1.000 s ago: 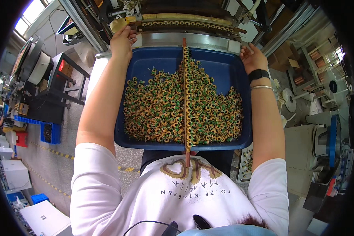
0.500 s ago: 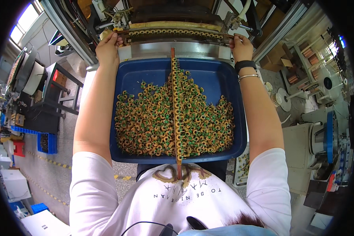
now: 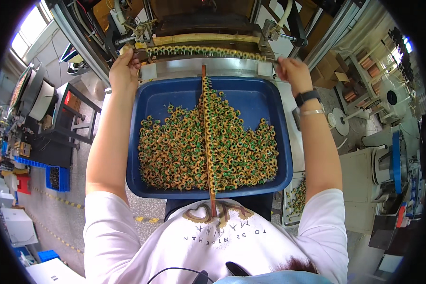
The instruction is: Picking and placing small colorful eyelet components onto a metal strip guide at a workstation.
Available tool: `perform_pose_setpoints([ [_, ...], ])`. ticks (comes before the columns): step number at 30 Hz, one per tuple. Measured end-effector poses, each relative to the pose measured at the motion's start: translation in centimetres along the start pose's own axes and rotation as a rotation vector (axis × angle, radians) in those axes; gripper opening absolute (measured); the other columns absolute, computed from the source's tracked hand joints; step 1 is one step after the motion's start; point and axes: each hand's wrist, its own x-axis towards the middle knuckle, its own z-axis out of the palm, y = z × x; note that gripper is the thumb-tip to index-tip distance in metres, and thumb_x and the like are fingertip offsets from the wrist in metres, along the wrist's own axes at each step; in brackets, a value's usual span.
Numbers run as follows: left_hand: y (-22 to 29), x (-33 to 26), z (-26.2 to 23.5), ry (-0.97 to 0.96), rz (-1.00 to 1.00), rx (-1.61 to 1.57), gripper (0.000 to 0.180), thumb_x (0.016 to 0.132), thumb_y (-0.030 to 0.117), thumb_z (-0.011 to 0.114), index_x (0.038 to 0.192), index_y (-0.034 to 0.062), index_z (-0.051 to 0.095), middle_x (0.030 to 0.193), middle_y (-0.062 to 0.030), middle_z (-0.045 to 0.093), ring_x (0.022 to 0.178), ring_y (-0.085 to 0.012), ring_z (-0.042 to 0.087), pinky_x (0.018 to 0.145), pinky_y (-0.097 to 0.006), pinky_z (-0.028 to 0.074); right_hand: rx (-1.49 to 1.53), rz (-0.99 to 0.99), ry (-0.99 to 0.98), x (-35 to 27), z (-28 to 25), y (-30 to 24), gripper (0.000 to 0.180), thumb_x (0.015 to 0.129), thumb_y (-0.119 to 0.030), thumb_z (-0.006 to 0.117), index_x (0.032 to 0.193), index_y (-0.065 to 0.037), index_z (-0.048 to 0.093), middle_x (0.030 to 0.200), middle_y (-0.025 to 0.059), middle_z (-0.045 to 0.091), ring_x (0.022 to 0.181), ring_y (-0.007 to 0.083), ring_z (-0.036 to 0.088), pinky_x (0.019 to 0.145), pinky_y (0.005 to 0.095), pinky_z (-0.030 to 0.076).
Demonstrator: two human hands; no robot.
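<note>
Both hands up at the machine: left hand [image 3: 124, 66] curled round the left end of the rod of coil rings [image 3: 203, 50], right hand [image 3: 293, 72] w/ fingers bent at its right end, grip there hard to tell. Below sits the blue tray [image 3: 149, 102], piled w/ green-yellow coils [image 3: 184, 146], a thin loaded stick [image 3: 207, 137] lying down the middle.

Coils [image 3: 194, 151] heaped in tray [image 3: 151, 99], rod [image 3: 207, 142] across them, machine [image 3: 203, 28] behind.
</note>
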Motion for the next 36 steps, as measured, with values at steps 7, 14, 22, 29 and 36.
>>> perform_pose_setpoints([
  [7,2.0,-4.2,2.3,-0.093,-0.083,0.052,0.015,0.081,0.016,0.066,0.081,0.0045,0.056,0.069,-0.0017,0.051,0.058,-0.0097,0.045,0.053,-0.022,0.038,-0.669,0.135,-0.648,-15.0,-2.3,-4.9,0.026,0.076,-0.026,0.071,0.074,-0.002,0.061,0.053,0.0029,0.054,0.047,0.0079,0.05,0.043,0.0231,0.037],
  [14,1.6,-9.8,7.7,-0.543,-0.145,0.32,0.028,0.081,0.016,0.065,0.103,-0.0012,0.059,0.081,-0.0038,0.058,0.066,-0.0102,0.051,0.059,-0.022,0.042,0.109,0.235,-0.71,-27.3,-4.8,-5.5,0.027,0.071,-0.018,0.077,0.065,-0.001,0.057,0.053,-0.0014,0.048,0.05,0.0051,0.047,0.046,0.0216,0.035],
  [22,2.9,-20.5,8.8,-1.056,0.329,1.054,0.037,0.075,0.004,0.062,0.112,0.0047,0.057,0.093,-0.0066,0.059,0.074,-0.0112,0.053,0.062,-0.025,0.043,0.065,0.396,-0.403,-30.1,-3.3,-2.2,0.014,0.076,-0.009,0.071,0.075,0.001,0.061,0.049,-0.0032,0.048,0.045,0.0022,0.041,0.043,0.0188,0.032],
  [29,4.7,-27.9,2.2,-1.085,0.071,0.977,0.028,0.076,0.003,0.063,0.104,0.002,0.059,0.082,-0.0101,0.058,0.061,-0.0161,0.053,0.051,-0.026,0.042,-0.313,-0.03,-0.225,-30.4,-3.0,-1.4,0.022,0.071,-0.014,0.075,0.078,0.001,0.061,0.053,0.0008,0.054,0.047,0.0034,0.045,0.044,0.0187,0.033],
  [36,2.8,-32.6,-1.2,-1.031,-0.493,0.88,0.028,0.085,0.011,0.061,0.107,-0.0047,0.055,0.074,-0.0059,0.059,0.061,-0.0091,0.053,0.053,-0.023,0.042,-0.51,-0.561,-0.235,-30.1,-2.9,-1.7,0.023,0.066,-0.016,0.074,0.08,-0.003,0.061,0.062,0.0052,0.058,0.051,0.0205,0.052,0.046,0.0281,0.039],
])
